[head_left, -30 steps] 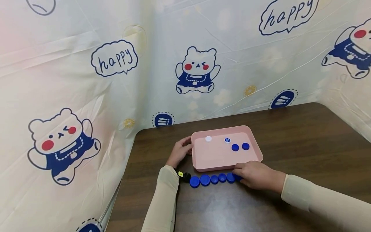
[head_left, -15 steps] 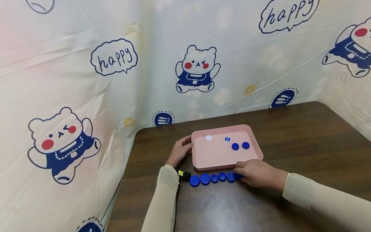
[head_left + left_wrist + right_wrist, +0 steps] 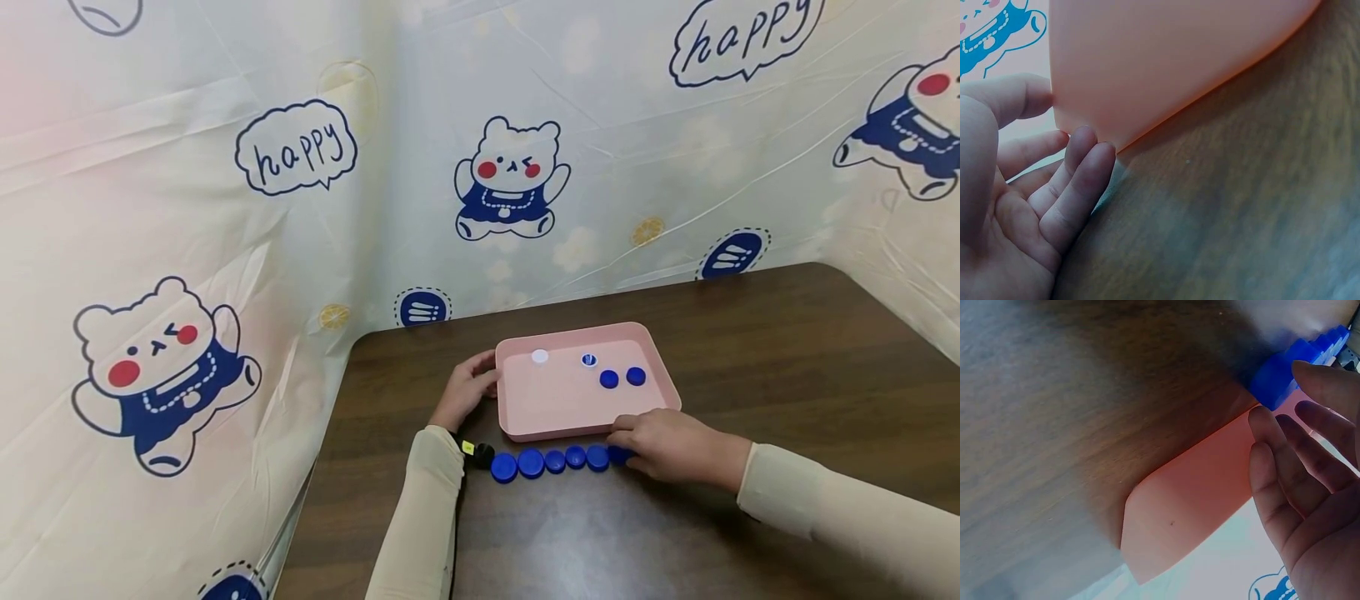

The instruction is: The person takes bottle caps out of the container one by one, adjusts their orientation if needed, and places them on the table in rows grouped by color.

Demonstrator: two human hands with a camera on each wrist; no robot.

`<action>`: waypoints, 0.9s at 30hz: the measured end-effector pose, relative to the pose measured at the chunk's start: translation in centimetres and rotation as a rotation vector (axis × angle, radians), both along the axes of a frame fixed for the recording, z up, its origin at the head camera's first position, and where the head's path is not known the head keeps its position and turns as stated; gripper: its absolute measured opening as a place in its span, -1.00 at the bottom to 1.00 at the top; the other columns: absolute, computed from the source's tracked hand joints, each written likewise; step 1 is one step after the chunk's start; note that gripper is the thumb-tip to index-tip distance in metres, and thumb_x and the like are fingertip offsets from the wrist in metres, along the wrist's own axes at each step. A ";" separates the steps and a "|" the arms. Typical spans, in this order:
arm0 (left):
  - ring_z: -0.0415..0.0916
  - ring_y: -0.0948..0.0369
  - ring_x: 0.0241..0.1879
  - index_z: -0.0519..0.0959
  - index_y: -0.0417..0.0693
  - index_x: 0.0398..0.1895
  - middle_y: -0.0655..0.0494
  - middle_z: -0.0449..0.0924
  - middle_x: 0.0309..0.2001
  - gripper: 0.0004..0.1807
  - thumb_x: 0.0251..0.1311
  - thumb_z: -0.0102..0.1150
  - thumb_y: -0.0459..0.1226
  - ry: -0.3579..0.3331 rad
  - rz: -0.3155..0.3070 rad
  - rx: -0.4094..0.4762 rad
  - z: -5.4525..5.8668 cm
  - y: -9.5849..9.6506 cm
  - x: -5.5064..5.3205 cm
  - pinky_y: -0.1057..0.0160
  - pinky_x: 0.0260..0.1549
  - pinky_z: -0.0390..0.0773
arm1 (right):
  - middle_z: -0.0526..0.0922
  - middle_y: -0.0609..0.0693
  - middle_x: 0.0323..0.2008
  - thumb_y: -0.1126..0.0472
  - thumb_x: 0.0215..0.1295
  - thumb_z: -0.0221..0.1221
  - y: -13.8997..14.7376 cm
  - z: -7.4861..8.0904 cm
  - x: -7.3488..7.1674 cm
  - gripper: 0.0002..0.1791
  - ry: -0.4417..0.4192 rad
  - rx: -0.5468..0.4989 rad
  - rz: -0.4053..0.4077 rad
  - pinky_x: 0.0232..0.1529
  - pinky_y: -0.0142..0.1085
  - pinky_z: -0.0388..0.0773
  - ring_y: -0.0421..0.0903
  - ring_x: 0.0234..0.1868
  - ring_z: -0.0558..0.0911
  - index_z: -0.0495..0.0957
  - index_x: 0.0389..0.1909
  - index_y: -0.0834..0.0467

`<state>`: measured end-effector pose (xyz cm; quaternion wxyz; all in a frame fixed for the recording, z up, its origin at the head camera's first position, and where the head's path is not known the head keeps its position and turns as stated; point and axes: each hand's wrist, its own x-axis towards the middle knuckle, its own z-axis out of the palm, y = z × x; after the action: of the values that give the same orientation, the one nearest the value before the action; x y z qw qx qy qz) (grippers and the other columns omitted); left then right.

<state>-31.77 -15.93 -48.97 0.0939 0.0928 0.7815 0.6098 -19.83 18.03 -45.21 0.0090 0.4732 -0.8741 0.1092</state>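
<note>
Several blue bottle caps point(image 3: 531, 463) lie in a line on the table along the near side of a shallow pink tray point(image 3: 570, 410). My right hand point(image 3: 667, 446) is at the line's right end, its fingers partly covering the last cap point(image 3: 618, 455) in the head view. In the right wrist view, the thumb stands apart from the fingers, with its tip at the nearest blue cap point(image 3: 1272, 381). On the tray's left side, my left hand point(image 3: 463, 390) rests its fingertips against the outer wall point(image 3: 1147, 69). Inside the tray are two blue caps point(image 3: 609, 379), a white disc point(image 3: 540, 357) and a blue-and-white disc point(image 3: 589, 361).
A black wrist device point(image 3: 480, 454) with a yellow label sits beside the line's left end. The dark wooden table point(image 3: 750, 350) reaches back to a hanging cloth point(image 3: 405, 225) printed with bears, which also runs along the left.
My right hand has shifted slightly right, showing more of the last blue cap in the line. My left hand and the tray stay in place.
</note>
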 end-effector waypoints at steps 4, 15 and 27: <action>0.60 0.10 -0.31 0.40 -0.22 0.33 -0.20 0.48 0.18 -0.48 0.31 0.17 -0.33 0.003 0.025 0.012 -1.6 -0.2 -0.8 0.20 -0.31 0.65 | 0.62 -0.12 -0.19 0.18 0.15 0.37 0.2 0.1 0.0 -0.68 -0.039 0.023 -0.019 -0.18 -0.26 0.63 -0.26 -0.30 0.60 0.65 -0.05 0.11; 0.61 0.09 -0.30 0.45 -0.16 0.30 -0.09 0.53 0.13 -0.50 0.30 0.19 -0.29 0.046 0.046 0.012 -2.0 -0.1 -0.8 0.19 -0.30 0.65 | 0.63 -0.14 -0.22 0.17 0.17 0.35 0.7 0.8 0.0 -0.72 -0.035 0.026 -0.024 -0.18 -0.28 0.63 -0.29 -0.32 0.57 0.66 -0.08 0.10; 0.61 0.08 -0.28 0.46 -0.10 0.29 -0.05 0.53 0.11 -0.52 0.30 0.19 -0.26 0.025 0.053 -0.009 -1.9 -0.2 -0.8 0.17 -0.28 0.65 | 0.67 -0.11 -0.20 0.19 0.19 0.35 0.6 2.0 -1.0 -0.73 0.048 -0.049 -0.014 -0.15 -0.25 0.63 -0.25 -0.28 0.62 0.68 -0.08 0.08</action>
<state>-32.56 -16.13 -50.90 0.0681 0.0792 0.7876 0.6072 -20.86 18.64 -43.23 0.0423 0.4690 -0.8741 0.1189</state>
